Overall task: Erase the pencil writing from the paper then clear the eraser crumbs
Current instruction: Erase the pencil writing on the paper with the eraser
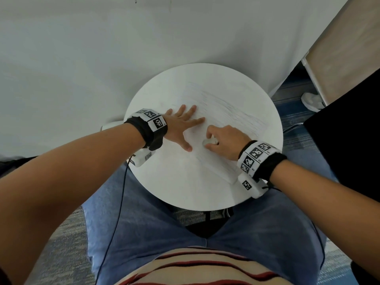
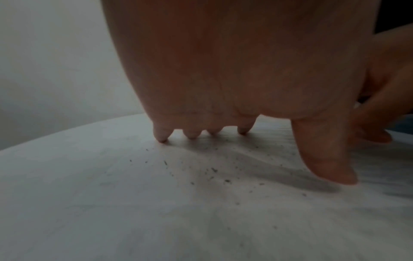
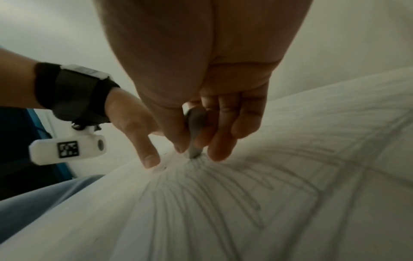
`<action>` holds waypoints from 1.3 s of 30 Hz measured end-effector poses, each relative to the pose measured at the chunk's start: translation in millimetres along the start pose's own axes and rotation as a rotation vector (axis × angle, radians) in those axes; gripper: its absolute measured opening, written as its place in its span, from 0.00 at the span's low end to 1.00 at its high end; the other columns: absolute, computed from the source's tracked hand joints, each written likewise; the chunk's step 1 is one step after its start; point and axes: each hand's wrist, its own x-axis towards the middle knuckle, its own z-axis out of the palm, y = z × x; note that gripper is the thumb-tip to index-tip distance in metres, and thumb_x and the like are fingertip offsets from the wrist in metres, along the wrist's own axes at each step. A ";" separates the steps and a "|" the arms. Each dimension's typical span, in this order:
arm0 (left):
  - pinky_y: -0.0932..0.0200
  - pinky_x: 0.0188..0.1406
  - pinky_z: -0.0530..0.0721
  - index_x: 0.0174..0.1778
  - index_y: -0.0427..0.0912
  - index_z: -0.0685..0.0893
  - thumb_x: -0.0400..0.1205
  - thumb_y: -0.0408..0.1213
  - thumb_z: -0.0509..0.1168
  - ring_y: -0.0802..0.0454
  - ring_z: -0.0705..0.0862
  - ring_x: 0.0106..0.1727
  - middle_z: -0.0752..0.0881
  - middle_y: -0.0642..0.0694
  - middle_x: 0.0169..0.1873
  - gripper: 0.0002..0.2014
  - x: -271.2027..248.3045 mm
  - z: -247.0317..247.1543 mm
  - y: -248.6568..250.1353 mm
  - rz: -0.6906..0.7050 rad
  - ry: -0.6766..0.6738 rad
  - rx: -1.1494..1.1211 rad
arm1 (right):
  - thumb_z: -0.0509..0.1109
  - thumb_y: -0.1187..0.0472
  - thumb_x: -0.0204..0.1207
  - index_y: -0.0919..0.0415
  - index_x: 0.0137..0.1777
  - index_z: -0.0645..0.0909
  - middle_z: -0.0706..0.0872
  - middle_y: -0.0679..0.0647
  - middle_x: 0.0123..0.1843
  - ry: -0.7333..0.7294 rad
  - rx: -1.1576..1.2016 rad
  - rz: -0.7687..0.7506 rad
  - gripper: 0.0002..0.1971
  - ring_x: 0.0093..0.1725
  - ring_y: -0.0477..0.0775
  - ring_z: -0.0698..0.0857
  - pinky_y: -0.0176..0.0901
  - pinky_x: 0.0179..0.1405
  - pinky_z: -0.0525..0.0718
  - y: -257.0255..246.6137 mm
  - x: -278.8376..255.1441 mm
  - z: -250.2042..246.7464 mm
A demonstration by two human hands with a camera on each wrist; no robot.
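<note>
I see my left hand (image 1: 181, 126) spread flat on the paper (image 1: 222, 103), fingers straight; just beside its thumb, my right hand (image 1: 226, 140) pinches a white eraser (image 1: 210, 142) against the sheet; pencil lines (image 1: 236, 108) run beyond both hands on the round table (image 1: 185, 186)

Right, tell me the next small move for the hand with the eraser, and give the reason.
Probably rub the eraser onward into the pencil lines just ahead of its tip. The right hand pinches it with the tip on the paper, many strokes remain there, and the left hand lies flat, pinning the sheet. The crumbs can likely wait.
</note>
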 end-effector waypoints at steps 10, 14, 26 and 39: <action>0.28 0.85 0.41 0.87 0.65 0.33 0.74 0.64 0.75 0.39 0.29 0.87 0.24 0.48 0.85 0.60 1.4 0.9 -5.5 0.016 0.012 0.014 | 0.61 0.50 0.83 0.57 0.61 0.73 0.85 0.55 0.49 -0.055 -0.083 -0.117 0.13 0.43 0.57 0.83 0.46 0.38 0.78 -27.6 -6.6 15.1; 0.28 0.85 0.41 0.87 0.65 0.33 0.74 0.63 0.75 0.38 0.29 0.87 0.25 0.48 0.86 0.60 2.4 1.5 -3.9 0.004 0.029 -0.004 | 0.60 0.48 0.83 0.56 0.59 0.75 0.85 0.53 0.46 0.070 -0.097 0.004 0.14 0.41 0.56 0.83 0.45 0.36 0.76 -10.6 6.7 -0.5; 0.27 0.85 0.40 0.87 0.65 0.34 0.74 0.63 0.75 0.39 0.28 0.87 0.25 0.49 0.86 0.60 2.9 1.9 -6.0 0.017 0.028 -0.014 | 0.56 0.52 0.86 0.60 0.61 0.71 0.85 0.56 0.49 0.063 -0.174 -0.094 0.12 0.41 0.59 0.84 0.49 0.36 0.78 -21.6 -4.4 17.8; 0.28 0.85 0.40 0.87 0.66 0.33 0.74 0.63 0.75 0.40 0.29 0.87 0.25 0.49 0.86 0.60 3.2 1.0 -7.4 0.018 0.021 -0.001 | 0.58 0.48 0.84 0.57 0.62 0.73 0.85 0.54 0.49 -0.077 -0.081 -0.158 0.14 0.43 0.57 0.84 0.50 0.42 0.83 -30.3 -5.2 18.4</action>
